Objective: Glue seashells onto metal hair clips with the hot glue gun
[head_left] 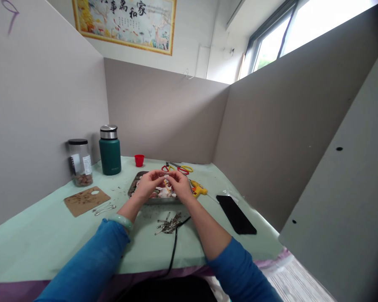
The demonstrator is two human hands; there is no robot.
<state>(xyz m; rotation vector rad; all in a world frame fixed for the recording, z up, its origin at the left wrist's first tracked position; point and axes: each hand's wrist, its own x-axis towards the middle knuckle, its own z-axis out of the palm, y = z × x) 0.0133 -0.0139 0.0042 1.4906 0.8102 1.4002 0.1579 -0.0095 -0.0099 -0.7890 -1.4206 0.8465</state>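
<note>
My left hand (148, 183) and my right hand (180, 184) meet over a metal tray (132, 188) of small pale and pink pieces. Their fingertips are pinched together on something tiny that I cannot make out. A pile of metal hair clips (169, 224) lies on the green table cover just in front of the tray. A jade bangle (121, 219) sits on my left wrist, and both arms wear blue sleeves.
A yellow glue gun (198, 189) lies right of the tray, its black cord (174, 247) running toward me. Scissors (178, 168), a red cup (139, 160), a green flask (109, 150), a jar (80, 162), a brown card (86, 200) and a black phone (236, 214) surround it. Grey partitions enclose the table.
</note>
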